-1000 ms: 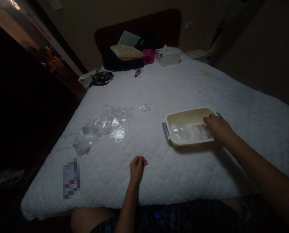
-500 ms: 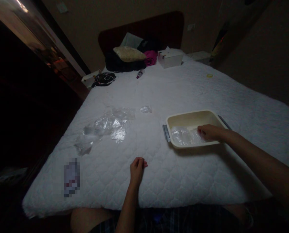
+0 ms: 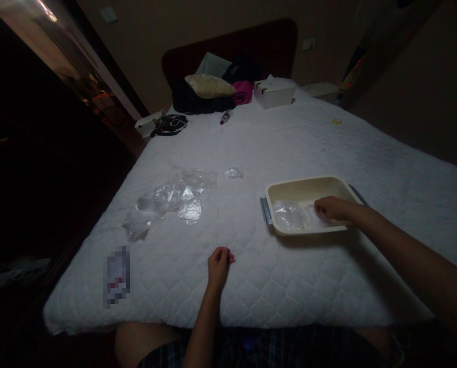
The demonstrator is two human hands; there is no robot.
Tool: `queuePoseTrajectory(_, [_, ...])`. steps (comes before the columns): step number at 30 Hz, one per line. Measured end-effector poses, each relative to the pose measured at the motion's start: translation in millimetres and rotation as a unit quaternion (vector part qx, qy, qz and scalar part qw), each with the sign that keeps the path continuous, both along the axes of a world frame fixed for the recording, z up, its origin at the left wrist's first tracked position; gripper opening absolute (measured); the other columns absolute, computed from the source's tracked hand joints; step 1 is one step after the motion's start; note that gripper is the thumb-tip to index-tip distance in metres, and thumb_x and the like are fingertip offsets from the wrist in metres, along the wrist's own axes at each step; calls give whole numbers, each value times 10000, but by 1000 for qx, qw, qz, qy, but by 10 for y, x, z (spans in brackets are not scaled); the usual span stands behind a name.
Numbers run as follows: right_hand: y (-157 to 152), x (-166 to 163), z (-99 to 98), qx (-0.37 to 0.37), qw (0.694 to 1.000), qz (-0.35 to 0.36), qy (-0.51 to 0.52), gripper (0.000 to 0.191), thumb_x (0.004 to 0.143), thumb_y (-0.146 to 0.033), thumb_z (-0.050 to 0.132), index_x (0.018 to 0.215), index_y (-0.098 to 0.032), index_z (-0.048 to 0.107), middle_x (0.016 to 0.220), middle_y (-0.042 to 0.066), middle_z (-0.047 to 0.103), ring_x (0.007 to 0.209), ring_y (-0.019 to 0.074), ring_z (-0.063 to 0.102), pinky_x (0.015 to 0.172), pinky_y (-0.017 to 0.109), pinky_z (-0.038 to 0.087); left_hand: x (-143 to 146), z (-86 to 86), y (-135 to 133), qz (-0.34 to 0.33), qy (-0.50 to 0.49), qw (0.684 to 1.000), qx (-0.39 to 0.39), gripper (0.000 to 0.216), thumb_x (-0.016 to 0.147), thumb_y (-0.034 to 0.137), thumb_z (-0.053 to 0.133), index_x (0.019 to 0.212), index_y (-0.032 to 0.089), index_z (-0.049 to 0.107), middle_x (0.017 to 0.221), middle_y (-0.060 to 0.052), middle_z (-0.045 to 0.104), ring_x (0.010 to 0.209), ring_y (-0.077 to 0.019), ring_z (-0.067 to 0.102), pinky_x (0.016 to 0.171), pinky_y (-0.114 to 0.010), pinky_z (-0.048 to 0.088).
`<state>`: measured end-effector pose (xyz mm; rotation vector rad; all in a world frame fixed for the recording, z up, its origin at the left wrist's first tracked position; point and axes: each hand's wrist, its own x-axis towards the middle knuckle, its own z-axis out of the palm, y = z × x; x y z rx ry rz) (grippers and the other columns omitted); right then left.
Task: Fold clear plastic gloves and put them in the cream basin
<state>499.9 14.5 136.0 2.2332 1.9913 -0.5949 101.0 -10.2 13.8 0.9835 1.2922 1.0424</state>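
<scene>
Resting on the white quilted bed (image 3: pixel 274 286), the left hand (image 3: pixel 218 259) in the head view is curled; how far its grip closes cannot be told. The right hand (image 3: pixel 331 208) is inside the cream rectangular plastic tub (image 3: pixel 295 191), grip narrow at clear plastic packets (image 3: pixel 290 217); holding unconfirmed. Open quilting separates tub and near edge. Markings on the pixelated flat item (image 3: pixel 117 278) are unreadable.

No lettering, brand, number or sign can be read on anything here. The flat item (image 3: pixel 117 280) on the bed (image 3: pixel 259 294) is masked by coarse squares; any print on the bottle (image 3: pixel 226 117), white box (image 3: pixel 276 96) or cream tub (image 3: pixel 299 191) is too dim to make out.
</scene>
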Motion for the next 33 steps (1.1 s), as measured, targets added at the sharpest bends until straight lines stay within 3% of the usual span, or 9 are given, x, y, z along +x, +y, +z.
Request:
queuePoseTrajectory(3, [16,-287,255,69,998,4,-12,233,732,-84,438,796,-164,647,893,106,670,793,214,616,672,295,440,-6,-1,-2,-9,5,1000,8,341,720,473,606,722,133,587,610,-12,601,550,-123,586,563,-253,510])
queuePoseTrajectory(7, [-10,-1145,401,312,933,155,84,333,804,-94,403,1055,-161,612,1120,119,615,1002,208,581,832,320,456,8,25,3,-13,7,1000,9,336,726,467,601,718,132,579,606,-15,601,549,-126,586,558,-249,502])
queuePoseTrajectory(10, [-21,-1893,120,367,888,243,135,335,884,-164,348,1103,-178,601,1162,104,613,1075,192,560,889,343,459,18,46,-19,-10,8,1000,22,318,738,455,583,705,140,573,608,-14,595,553,-126,579,568,-253,497])
queuePoseTrajectory(12, [-16,-2279,-227,355,883,266,155,350,895,-173,343,1159,-174,573,1234,109,575,1147,189,517,931,357,442,8,46,-62,16,55,997,60,293,771,435,545,698,152,573,616,-9,592,564,-125,571,577,-249,482])
queuePoseTrajectory(14, [-6,-2525,-612,348,897,225,152,379,881,-177,382,1233,-151,520,1332,132,487,1245,218,426,993,404,387,-15,34,-123,61,153,979,123,270,813,395,493,696,167,577,628,-6,589,594,-126,560,603,-245,463])
queuePoseTrajectory(17, [21,-2661,-1085,334,922,147,129,396,883,-241,411,1241,-109,514,1340,169,468,1269,257,392,1036,464,314,-55,14,-202,96,270,938,195,258,856,322,431,712,173,586,667,-13,597,653,-134,554,666,-264,447])
queuePoseTrajectory(20, [53,-2636,-1315,350,917,143,127,394,892,-301,400,1214,-123,543,1337,149,479,1262,253,402,1049,457,292,-101,30,-219,98,305,920,226,234,876,272,406,783,172,596,733,-27,606,704,-143,557,691,-280,453])
queuePoseTrajectory(25, [85,-2579,-1372,389,898,142,150,362,880,-326,418,1150,-155,588,1266,134,550,1198,244,475,1014,459,345,-337,108,-38,60,357,865,347,133,829,159,474,892,165,592,956,-80,598,960,-193,530,873,-375,443])
queuePoseTrajectory(33, [104,-2584,-1456,436,879,118,154,329,842,-327,490,1075,-132,617,1183,146,604,1113,247,544,976,454,390,-819,187,669,39,454,813,363,197,819,143,495,994,157,587,1043,-112,588,1021,-219,520,892,-390,437])
